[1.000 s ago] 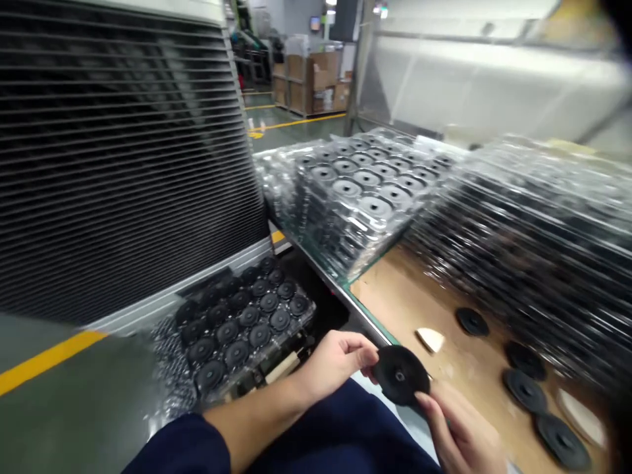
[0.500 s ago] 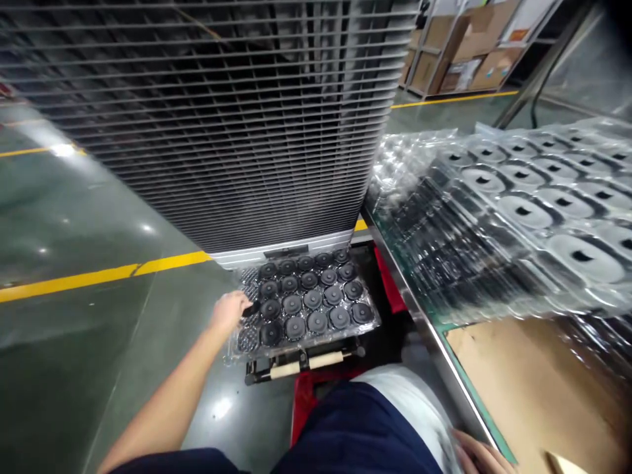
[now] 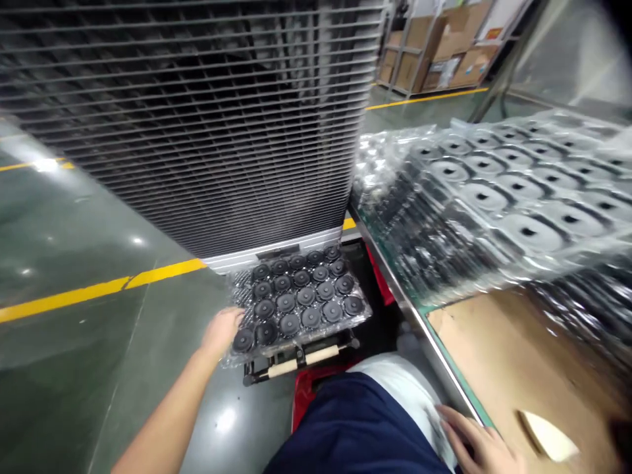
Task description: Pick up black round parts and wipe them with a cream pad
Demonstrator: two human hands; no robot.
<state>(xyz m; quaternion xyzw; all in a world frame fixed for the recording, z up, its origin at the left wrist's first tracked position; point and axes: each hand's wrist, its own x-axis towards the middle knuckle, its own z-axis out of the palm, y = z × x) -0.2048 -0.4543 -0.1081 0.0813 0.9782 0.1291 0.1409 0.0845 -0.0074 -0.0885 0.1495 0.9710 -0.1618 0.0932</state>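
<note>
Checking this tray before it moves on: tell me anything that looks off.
The clear plastic tray on the low cart has empty pockets along its left edge, above the left hand; the rest hold black discs.

Head view, looking forward and down.

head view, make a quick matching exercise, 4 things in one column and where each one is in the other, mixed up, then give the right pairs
Things
1. left hand
2. right hand
3. stack of clear plastic trays
4. cardboard boxes

Places
A. far off, beyond a yellow floor line
B. on the bench, beyond a cardboard sheet
C. at the near left corner of the tray of black discs
D. low by the bench edge, beside white fabric

Right pairs: 1-C, 2-D, 3-B, 4-A
</note>
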